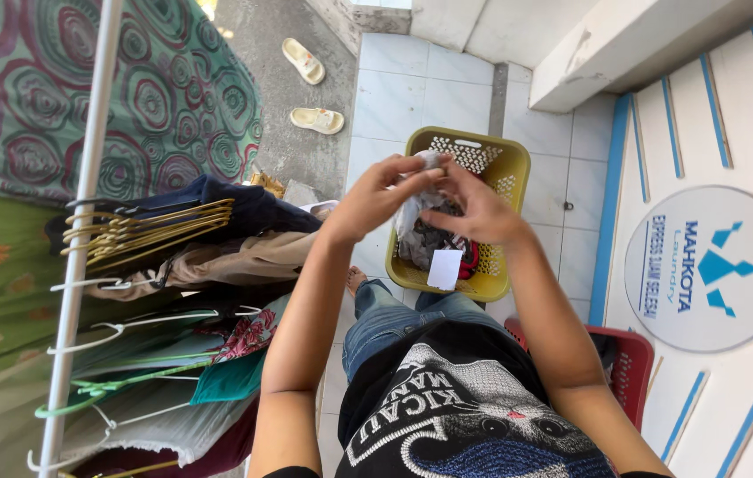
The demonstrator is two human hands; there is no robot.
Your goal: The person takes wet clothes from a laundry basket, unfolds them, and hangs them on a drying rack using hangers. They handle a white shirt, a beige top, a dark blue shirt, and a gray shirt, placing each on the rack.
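My left hand [376, 196] and my right hand [475, 208] meet in front of me and both grip a crumpled grey and white garment [419, 226] with a white tag [444, 268] hanging from it. The cloth hangs directly above a yellow laundry basket [505, 164] on the tiled floor, which holds some dark and red clothes. My fingers pinch the top of the cloth.
A white clothes rack pole [84, 221] stands at the left with several hangers [155, 226] and hung clothes. A patterned green sheet [155, 97] hangs behind. A red basket [629, 367] sits at my right by a white and blue wall. Two sandals [310, 88] lie on the concrete.
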